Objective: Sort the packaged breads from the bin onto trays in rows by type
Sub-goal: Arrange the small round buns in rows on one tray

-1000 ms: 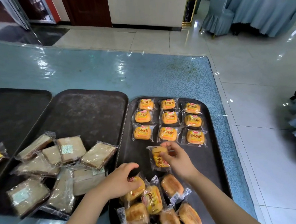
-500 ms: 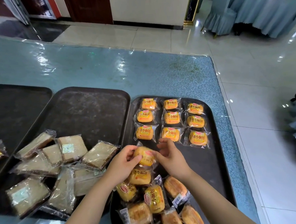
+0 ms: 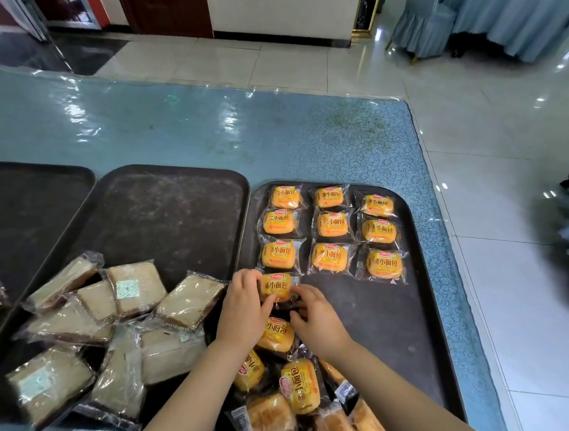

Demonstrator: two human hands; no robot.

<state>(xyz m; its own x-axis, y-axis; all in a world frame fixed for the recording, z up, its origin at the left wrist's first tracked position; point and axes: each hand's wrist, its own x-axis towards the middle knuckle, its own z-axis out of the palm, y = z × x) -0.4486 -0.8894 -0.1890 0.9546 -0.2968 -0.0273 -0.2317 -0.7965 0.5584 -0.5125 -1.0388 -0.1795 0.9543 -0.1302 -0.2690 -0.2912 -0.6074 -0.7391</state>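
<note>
Both hands, left hand (image 3: 245, 311) and right hand (image 3: 316, 319), had fingers closed around one yellow bun packet (image 3: 275, 285), set on the right tray (image 3: 374, 326) just below the left column of arranged packets (image 3: 330, 232)

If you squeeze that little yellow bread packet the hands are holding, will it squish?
Probably. The yellow bread packet looks puffy and soft, so the left hand and right hand could dent it. Its shiny wrapper likely feels slippery and crinkly. It sits flat, so it shouldn't roll.

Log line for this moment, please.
hands: left and right both on bun | placing: fourth row, left column | tray: nine buns laid | pile: unsorted
</note>
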